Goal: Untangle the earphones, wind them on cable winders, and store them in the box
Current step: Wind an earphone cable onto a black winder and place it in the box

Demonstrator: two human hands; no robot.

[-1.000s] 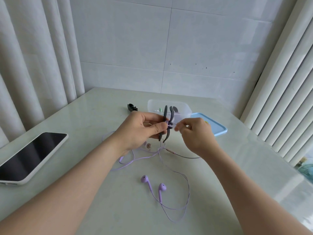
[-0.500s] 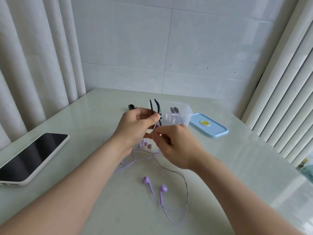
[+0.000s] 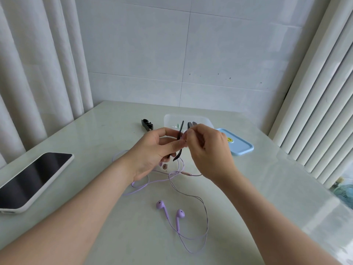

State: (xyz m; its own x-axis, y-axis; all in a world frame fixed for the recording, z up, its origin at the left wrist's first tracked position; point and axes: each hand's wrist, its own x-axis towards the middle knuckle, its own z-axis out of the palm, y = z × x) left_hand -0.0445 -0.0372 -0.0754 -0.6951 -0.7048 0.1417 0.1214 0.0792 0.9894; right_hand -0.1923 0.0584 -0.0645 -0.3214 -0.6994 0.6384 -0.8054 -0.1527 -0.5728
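Lilac wired earphones (image 3: 180, 214) lie mostly loose on the pale glossy stone bench (image 3: 95, 142); the two buds (image 3: 160, 204) rest side by side near the person, and the thin cord (image 3: 207, 220) loops back in slack curves toward the hands, with the plug end (image 3: 186, 173) lying on the bench just below the right hand (image 3: 210, 152); the left hand (image 3: 150, 152) holds a dark grey, slim curved cable winder (image 3: 177, 156) upright above the bench, its grip a pinch of thumb against curled fingers at the winder's middle; the right hand's grip is pressed together, fingertips meeting right at the winder, apparently nipping a strand of cord there, though that strand is too fine to make out; behind the hands stands a clear plastic box (image 3: 170, 117) with a few small items inside, and a light blue lid (image 3: 242, 150) lies beside it, off the box; a black clip-like winder (image 3: 146, 124) sits left of the box, and a dark-screened phone in a white case (image 3: 34, 178) lies well apart at the left edge; winding looks barely started, with most of the cord unwound; the cord looks feather-light, limp and prone to kinking or slipping off, so it is best taken between fingertips close to the winder and fed with gentle, even tension; the buds and plug are the stiffer, more fragile parts and should not be tugged; the winder looks soft and bendable, best held at its waist.
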